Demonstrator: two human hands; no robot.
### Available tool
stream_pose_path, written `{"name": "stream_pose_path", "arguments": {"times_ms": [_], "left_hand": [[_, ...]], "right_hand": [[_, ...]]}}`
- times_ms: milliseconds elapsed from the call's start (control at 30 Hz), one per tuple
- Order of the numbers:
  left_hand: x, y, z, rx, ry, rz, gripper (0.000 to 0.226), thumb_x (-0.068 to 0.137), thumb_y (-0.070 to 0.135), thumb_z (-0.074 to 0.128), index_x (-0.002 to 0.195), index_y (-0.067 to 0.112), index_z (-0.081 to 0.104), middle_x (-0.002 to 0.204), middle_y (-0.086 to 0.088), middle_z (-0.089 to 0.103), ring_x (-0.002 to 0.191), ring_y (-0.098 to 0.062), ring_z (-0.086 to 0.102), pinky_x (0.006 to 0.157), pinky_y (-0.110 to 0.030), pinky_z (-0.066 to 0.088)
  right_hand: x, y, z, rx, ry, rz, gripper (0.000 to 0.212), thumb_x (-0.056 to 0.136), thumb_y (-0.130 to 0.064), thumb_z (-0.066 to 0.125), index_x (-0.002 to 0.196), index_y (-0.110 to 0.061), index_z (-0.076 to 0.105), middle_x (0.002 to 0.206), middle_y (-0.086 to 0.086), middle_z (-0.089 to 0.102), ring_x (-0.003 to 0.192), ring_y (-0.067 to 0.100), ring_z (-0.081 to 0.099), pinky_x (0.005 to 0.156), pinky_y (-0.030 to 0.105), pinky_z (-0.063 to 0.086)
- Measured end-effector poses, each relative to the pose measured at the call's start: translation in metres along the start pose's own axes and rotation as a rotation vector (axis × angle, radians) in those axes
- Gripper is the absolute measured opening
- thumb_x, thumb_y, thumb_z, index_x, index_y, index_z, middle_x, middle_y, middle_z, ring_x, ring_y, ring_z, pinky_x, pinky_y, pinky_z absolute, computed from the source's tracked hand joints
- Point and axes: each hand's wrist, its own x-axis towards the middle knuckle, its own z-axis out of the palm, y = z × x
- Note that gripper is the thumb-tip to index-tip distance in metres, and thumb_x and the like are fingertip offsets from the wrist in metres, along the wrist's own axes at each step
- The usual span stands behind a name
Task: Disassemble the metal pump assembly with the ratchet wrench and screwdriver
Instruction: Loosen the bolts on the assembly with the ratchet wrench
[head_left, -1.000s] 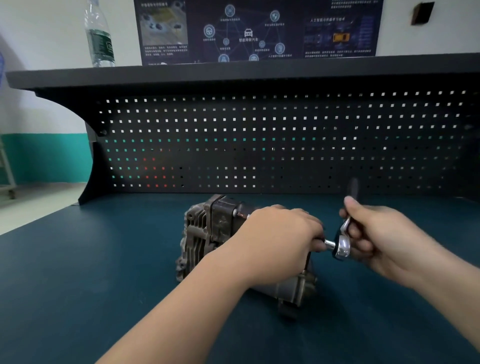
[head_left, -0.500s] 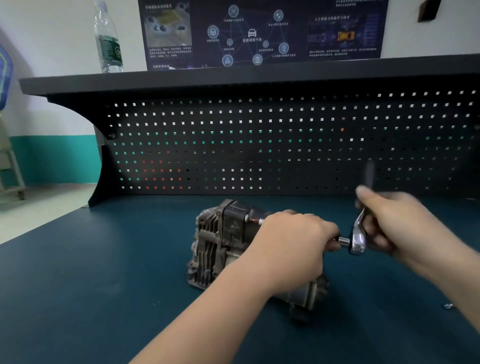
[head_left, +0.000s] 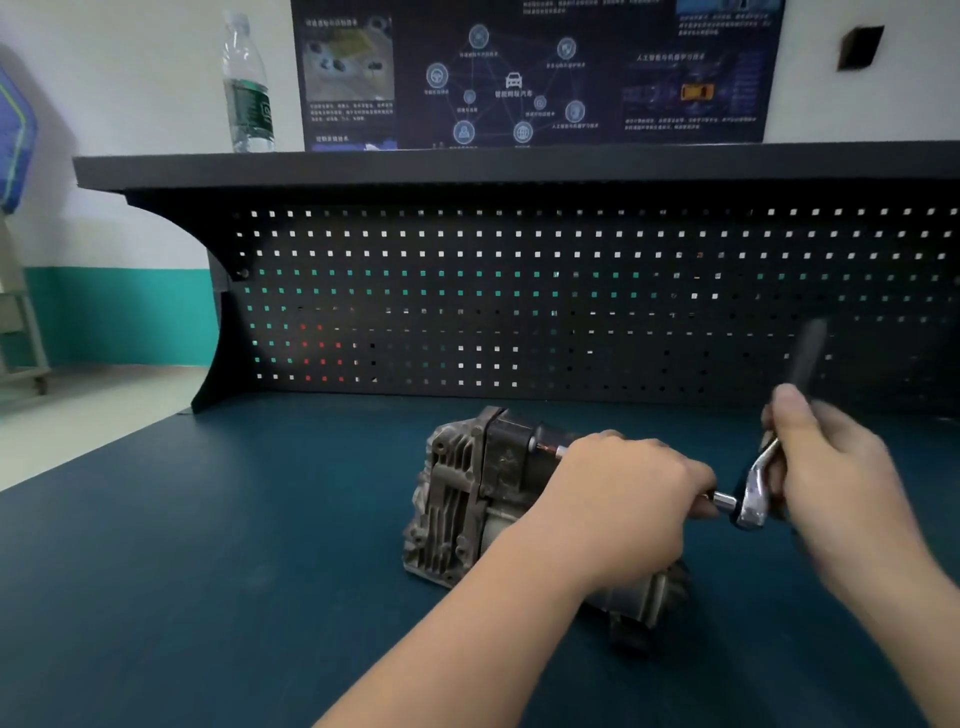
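The grey finned metal pump assembly (head_left: 457, 499) lies on the dark blue bench top (head_left: 208, 545) at centre. My left hand (head_left: 623, 499) grips the pump's right end and covers most of its top. My right hand (head_left: 831, 467) holds the ratchet wrench (head_left: 753, 493). The wrench's chrome head and socket extension point left, and the extension disappears behind my left hand's fingers. Its black handle stands up above my right thumb, blurred by motion. No screwdriver is in view.
A black pegboard back panel (head_left: 519, 301) with a shelf on top rises behind the bench. A plastic water bottle (head_left: 247, 88) stands on that shelf at the left. The bench's left edge (head_left: 93, 452) drops to the floor.
The wrench handle has swung from upright to leaning right, with my right hand following. The view shifted, so the pump sits further right in the frame. My left hand kept its grip.
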Motion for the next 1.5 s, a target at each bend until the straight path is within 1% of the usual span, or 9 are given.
{"name": "stream_pose_path", "arguments": {"times_ms": [133, 267, 467, 700, 767, 900, 1000, 1233, 1500], "left_hand": [[-0.001, 0.002, 0.003, 0.003, 0.014, -0.002, 0.007, 0.092, 0.027, 0.052, 0.092, 0.023, 0.058, 0.093, 0.003, 0.063, 0.072, -0.018, 0.042, 0.057, -0.027, 0.02], [0.002, -0.001, 0.007, -0.019, 0.008, 0.034, 0.015, 0.094, 0.03, 0.049, 0.093, 0.02, 0.06, 0.097, 0.004, 0.064, 0.095, -0.02, 0.056, 0.08, -0.034, 0.037], [0.001, 0.0, 0.008, -0.028, 0.075, 0.01, 0.008, 0.092, 0.028, 0.053, 0.091, 0.024, 0.06, 0.086, 0.003, 0.063, 0.067, -0.02, 0.044, 0.065, -0.03, 0.026], [0.001, 0.002, 0.006, -0.025, 0.047, -0.034, 0.01, 0.092, 0.028, 0.053, 0.095, 0.025, 0.062, 0.09, 0.002, 0.063, 0.068, -0.02, 0.04, 0.06, -0.029, 0.019], [0.002, 0.001, 0.006, -0.021, 0.015, -0.01, 0.019, 0.096, 0.034, 0.047, 0.099, 0.023, 0.063, 0.095, 0.003, 0.064, 0.082, -0.021, 0.052, 0.066, -0.029, 0.027], [0.003, -0.002, 0.003, -0.069, -0.036, -0.02, 0.025, 0.098, 0.035, 0.042, 0.107, 0.023, 0.061, 0.1, 0.002, 0.065, 0.085, -0.023, 0.055, 0.068, -0.031, 0.029], [0.003, 0.0, 0.004, -0.068, 0.003, -0.038, 0.019, 0.096, 0.028, 0.047, 0.107, 0.026, 0.063, 0.097, 0.002, 0.065, 0.074, -0.022, 0.047, 0.064, -0.029, 0.021], [0.002, 0.002, 0.005, -0.019, -0.031, -0.053, 0.017, 0.093, 0.03, 0.05, 0.102, 0.028, 0.064, 0.099, 0.002, 0.064, 0.078, -0.02, 0.051, 0.064, -0.03, 0.026], [0.001, 0.002, -0.001, -0.056, -0.037, -0.049, 0.021, 0.097, 0.034, 0.045, 0.107, 0.027, 0.062, 0.098, 0.002, 0.065, 0.077, -0.023, 0.048, 0.057, -0.029, 0.02]], "right_hand": [[0.007, 0.022, 0.007, 0.43, -0.274, 0.665, 0.035, 0.096, -0.031, 0.048, 0.068, -0.011, 0.044, 0.04, 0.004, 0.029, 0.023, 0.01, 0.02, 0.028, 0.015, 0.019], [0.012, 0.02, 0.004, 0.344, -0.089, 0.245, 0.037, 0.088, -0.054, 0.055, 0.072, -0.021, 0.06, 0.051, -0.003, 0.044, 0.04, 0.011, 0.038, 0.038, 0.019, 0.032], [0.001, 0.01, -0.004, -0.081, -0.025, -0.379, 0.04, 0.09, -0.07, 0.034, 0.082, -0.036, 0.053, 0.057, -0.007, 0.057, 0.045, 0.006, 0.048, 0.04, 0.016, 0.035], [0.011, 0.013, 0.011, 0.418, -0.189, 0.622, 0.035, 0.098, -0.031, 0.049, 0.069, -0.01, 0.048, 0.043, 0.002, 0.034, 0.023, 0.008, 0.021, 0.032, 0.013, 0.022], [0.01, 0.015, 0.01, 0.387, -0.14, 0.486, 0.035, 0.098, -0.035, 0.049, 0.07, -0.014, 0.052, 0.043, -0.001, 0.037, 0.024, 0.006, 0.026, 0.034, 0.016, 0.025], [0.006, 0.006, -0.001, 0.039, -0.054, -0.31, 0.037, 0.093, -0.06, 0.039, 0.077, -0.031, 0.056, 0.05, -0.007, 0.05, 0.04, 0.004, 0.042, 0.04, 0.019, 0.035], [-0.002, 0.005, 0.0, 0.003, -0.034, -0.362, 0.037, 0.091, -0.064, 0.036, 0.08, -0.034, 0.053, 0.054, -0.005, 0.055, 0.042, 0.005, 0.047, 0.04, 0.016, 0.035], [0.007, 0.012, 0.01, 0.335, -0.176, 0.617, 0.036, 0.099, -0.034, 0.048, 0.071, -0.01, 0.049, 0.038, -0.001, 0.035, 0.02, 0.007, 0.022, 0.029, 0.012, 0.023], [0.008, 0.006, 0.004, 0.039, -0.024, -0.151, 0.041, 0.084, -0.064, 0.041, 0.077, -0.028, 0.059, 0.053, -0.005, 0.046, 0.048, 0.008, 0.04, 0.046, 0.025, 0.035]]}}
